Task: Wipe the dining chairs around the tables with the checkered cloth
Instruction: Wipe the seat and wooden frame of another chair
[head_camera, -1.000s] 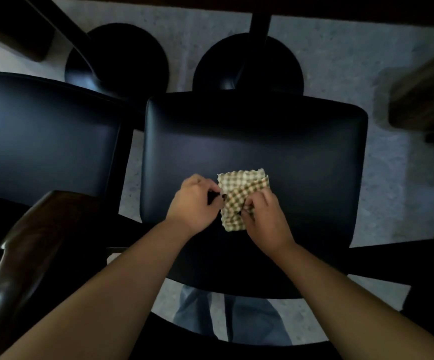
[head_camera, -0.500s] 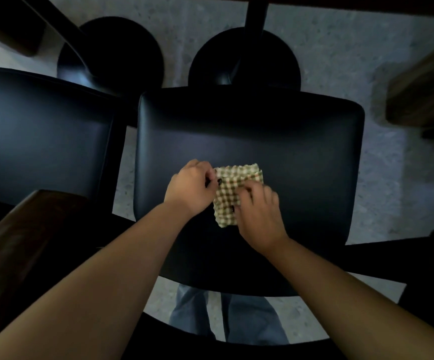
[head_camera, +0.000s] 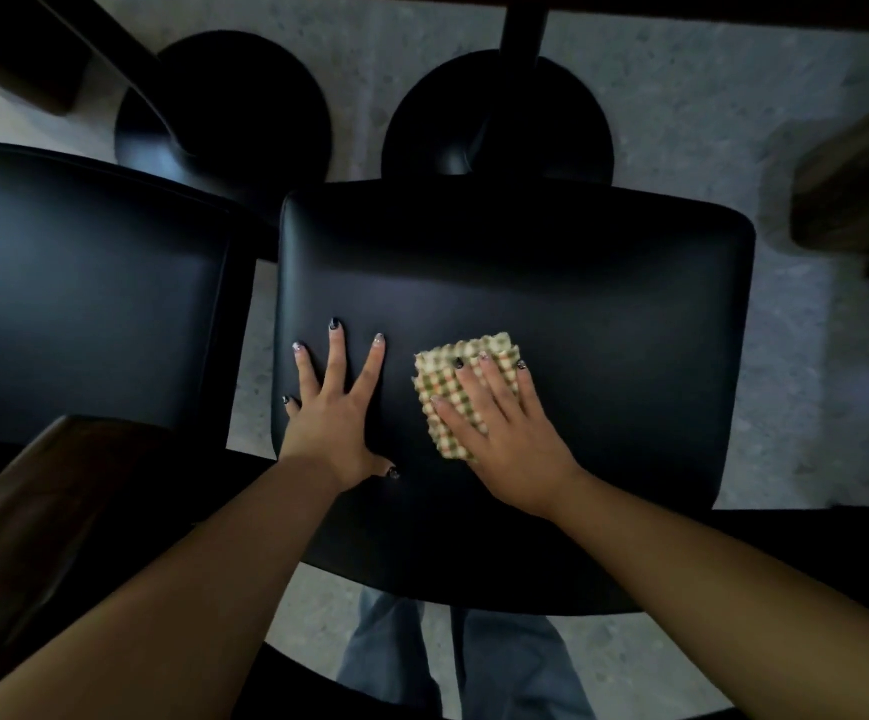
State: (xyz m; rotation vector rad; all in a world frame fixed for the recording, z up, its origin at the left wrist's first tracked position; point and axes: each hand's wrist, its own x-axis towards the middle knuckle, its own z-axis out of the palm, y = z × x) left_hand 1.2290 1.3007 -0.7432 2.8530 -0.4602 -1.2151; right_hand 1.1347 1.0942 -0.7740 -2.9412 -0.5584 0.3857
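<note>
Checkered cloth: It is folded small. It lies flat on the black chair seat, a bit right of the middle and near the front.

Right hand: The fingers are straight and lie flat on top of the cloth. The hand presses it down on the seat. It does not curl round it.

Left hand: The fingers are spread wide and lie flat on the bare seat, near the left edge. It holds nothing. It is just beside the cloth but does not touch it.

Step now: It looks like the person is about to rub this seat clean.

How to do it well: Keep the palm flat so the cloth stays folded and does not bunch up. Slide it in long rows from one side to the other. Go right out to the edges and corners. The left hand can hold the chair steady, but it will have to move off so that spot gets wiped too.

Next chair: Another black chair seat is close on the left.

Floor: It is gray and speckled, with two round black table bases on it.
</note>
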